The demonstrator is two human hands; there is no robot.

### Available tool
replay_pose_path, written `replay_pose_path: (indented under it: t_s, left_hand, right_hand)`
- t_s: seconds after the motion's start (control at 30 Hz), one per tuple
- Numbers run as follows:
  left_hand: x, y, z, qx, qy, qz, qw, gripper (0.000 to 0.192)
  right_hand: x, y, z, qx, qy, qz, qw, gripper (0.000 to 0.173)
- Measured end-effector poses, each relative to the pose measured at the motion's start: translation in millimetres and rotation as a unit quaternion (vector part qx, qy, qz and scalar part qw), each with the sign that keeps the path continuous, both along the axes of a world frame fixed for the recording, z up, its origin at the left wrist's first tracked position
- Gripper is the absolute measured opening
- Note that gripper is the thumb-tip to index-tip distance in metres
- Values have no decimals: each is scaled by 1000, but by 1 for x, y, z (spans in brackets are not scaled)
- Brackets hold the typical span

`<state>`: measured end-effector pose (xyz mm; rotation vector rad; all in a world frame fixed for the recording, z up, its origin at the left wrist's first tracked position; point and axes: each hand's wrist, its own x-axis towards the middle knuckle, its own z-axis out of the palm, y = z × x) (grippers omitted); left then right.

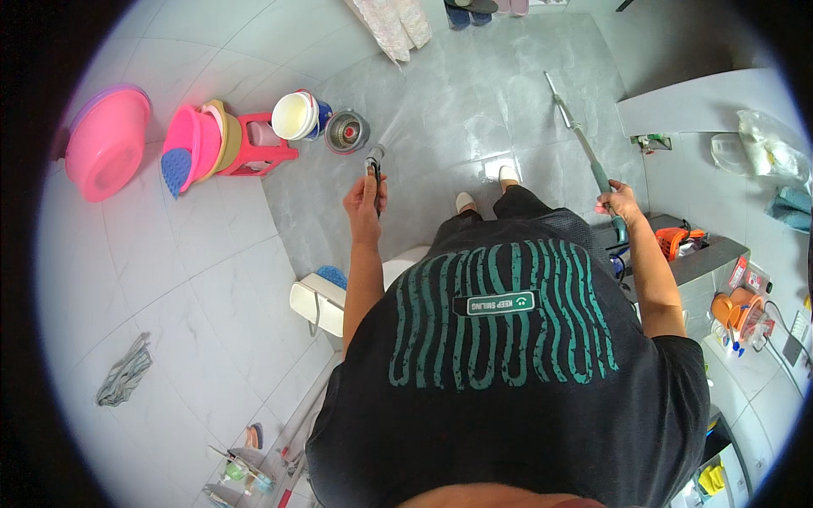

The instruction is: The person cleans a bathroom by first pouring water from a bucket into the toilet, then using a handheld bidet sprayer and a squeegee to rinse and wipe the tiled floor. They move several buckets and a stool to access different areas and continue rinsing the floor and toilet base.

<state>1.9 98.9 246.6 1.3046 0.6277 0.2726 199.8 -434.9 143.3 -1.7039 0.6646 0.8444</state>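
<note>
My left hand [366, 202] grips a handheld spray nozzle [375, 159] with a black handle. A thin fan of water leaves it toward the far side of the grey tile floor [438, 108]. In my right hand [619, 202] is the green and grey pole of a long-handled floor squeegee [585, 145]. Its narrow head rests on the floor, far and to the right. A wet, shiny patch [492, 168] lies by my pale shoes. Closest to the nozzle stands a round metal spin-mop basket [347, 131], just beyond it and to the left.
Against the left wall are a white bucket [295, 116], a pink stool [267, 136] and stacked basins [197, 143]. A large pink tub [109, 143] hangs farther left. A patterned curtain [397, 25] and slippers [470, 13] are at the far side. A dark ledge [705, 257] runs along the right.
</note>
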Motion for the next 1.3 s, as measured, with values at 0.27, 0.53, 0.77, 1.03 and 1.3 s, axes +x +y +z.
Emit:
replay_pose_path:
  t_s: [0.27,0.53,0.77,1.03,1.3]
  left_hand:
    - [38,-43,12,-41,20,18,999,42]
    - [71,-83,24,-81,17,70,994,47]
    - [106,-91,15,-124,2,99,987,49]
    - [115,-98,11,-131,4,150,980,48]
    - [87,-79,-11,-116,8,173,978,45]
  right_hand:
    - [83,9,-6,-74,-58,81,992,75]
    - [281,-21,-74,-182,-133,143,964,60]
    - [418,-9,-145,-287,-144,202,925,24]
    - [297,91,-160,-257,-210,304,893,47]
    - [124,138,-105,-161,-230,473,835,58]
